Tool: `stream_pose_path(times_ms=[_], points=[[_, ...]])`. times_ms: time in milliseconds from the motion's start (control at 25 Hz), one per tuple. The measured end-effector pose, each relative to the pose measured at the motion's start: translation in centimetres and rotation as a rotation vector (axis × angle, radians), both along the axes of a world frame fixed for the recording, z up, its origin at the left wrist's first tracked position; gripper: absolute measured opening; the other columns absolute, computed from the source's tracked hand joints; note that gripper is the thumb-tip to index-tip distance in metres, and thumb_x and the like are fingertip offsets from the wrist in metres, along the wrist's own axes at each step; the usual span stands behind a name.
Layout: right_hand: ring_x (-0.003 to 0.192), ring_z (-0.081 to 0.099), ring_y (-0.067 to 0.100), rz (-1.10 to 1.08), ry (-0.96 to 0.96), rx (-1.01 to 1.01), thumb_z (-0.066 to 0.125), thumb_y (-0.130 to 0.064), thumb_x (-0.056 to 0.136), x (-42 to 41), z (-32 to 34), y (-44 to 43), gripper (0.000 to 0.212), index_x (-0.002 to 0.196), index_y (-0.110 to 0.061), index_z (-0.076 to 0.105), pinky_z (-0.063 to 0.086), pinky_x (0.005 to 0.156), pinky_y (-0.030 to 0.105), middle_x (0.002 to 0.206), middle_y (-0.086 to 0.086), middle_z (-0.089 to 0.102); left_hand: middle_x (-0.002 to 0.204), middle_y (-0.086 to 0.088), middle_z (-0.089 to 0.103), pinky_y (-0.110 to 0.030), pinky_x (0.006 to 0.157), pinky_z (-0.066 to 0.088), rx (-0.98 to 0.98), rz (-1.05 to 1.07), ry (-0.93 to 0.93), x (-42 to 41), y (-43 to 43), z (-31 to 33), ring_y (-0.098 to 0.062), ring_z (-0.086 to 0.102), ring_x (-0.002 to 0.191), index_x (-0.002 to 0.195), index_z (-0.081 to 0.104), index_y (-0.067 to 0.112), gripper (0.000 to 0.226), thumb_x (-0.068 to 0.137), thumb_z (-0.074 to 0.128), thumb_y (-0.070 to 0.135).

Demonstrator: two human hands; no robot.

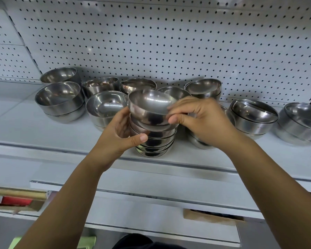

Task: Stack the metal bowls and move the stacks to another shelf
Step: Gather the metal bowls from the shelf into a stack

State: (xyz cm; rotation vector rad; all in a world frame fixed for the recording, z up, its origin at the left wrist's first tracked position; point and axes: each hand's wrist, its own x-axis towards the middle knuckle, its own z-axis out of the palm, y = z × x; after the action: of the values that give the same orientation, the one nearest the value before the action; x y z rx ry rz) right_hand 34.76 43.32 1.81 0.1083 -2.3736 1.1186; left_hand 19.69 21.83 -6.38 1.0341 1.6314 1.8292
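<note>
A stack of several small metal bowls [153, 141] stands near the front edge of the white shelf [43, 133]. Its top bowl [149, 106] sits tilted, rim toward the left. My right hand [199, 119] pinches that top bowl's right rim between thumb and fingers. My left hand [122, 133] cups the left side of the stack, thumb across its front. More metal bowls stand behind and beside, some nested in twos: a left pair [59, 99], one at middle left [104, 106], and right ones [253, 115].
A white pegboard [169, 42] backs the shelf. Further bowls [302, 121] sit at the far right. Below is a lower shelf with a cardboard box [16, 202] at the left and another box [214, 216] at the right.
</note>
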Motion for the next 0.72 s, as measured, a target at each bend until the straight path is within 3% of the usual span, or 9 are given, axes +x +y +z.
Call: stream_pose_path(times_ms=[200,400,600,720], points=[[0.101,0.068,0.013,0.003,-0.033,0.106,0.082,-0.013,0.084,0.3,-1.6,0.1,0.005,0.088,-0.013,0.083,0.05,0.096,0.02,0.086,-0.014,0.074,0.143,0.007,0.065,-0.019,0.105,0.049,-0.041,0.008,0.043,0.1,-0.1,-0.4,-0.012,0.059,0.136,0.146,0.05,0.034,0.095,0.065,0.098,0.032],[0.107,0.066,0.02,0.0,-0.058,0.135,0.081,-0.012,0.086,0.5,-1.3,-0.5,0.008,0.093,-0.015,0.083,0.049,0.098,0.026,0.093,-0.003,0.077,0.145,0.008,0.063,-0.024,0.11,0.048,-0.048,0.028,0.02,0.3,-0.1,-0.6,-0.012,0.057,0.137,0.146,0.049,0.036,0.104,0.057,0.102,0.042],[0.131,0.058,0.004,-0.1,-0.086,-0.045,0.083,-0.02,0.082,1.7,-1.2,-1.9,0.043,0.123,-0.028,0.071,0.04,0.115,0.024,0.132,-0.009,0.068,0.148,0.01,0.06,-0.026,0.115,0.044,-0.081,-0.012,0.034,0.0,-0.3,-0.3,-0.01,0.055,0.14,0.153,0.043,0.031,0.11,0.059,0.101,0.041],[0.132,0.056,0.0,-0.236,0.046,-0.291,0.079,-0.033,0.08,3.4,-3.1,-3.2,0.049,0.127,-0.033,0.066,0.04,0.116,0.023,0.133,-0.019,0.067,0.146,0.014,0.061,-0.029,0.116,0.044,-0.113,-0.011,0.07,-0.4,-0.5,-0.2,-0.006,0.055,0.138,0.152,0.044,0.033,0.111,0.057,0.101,0.043]])
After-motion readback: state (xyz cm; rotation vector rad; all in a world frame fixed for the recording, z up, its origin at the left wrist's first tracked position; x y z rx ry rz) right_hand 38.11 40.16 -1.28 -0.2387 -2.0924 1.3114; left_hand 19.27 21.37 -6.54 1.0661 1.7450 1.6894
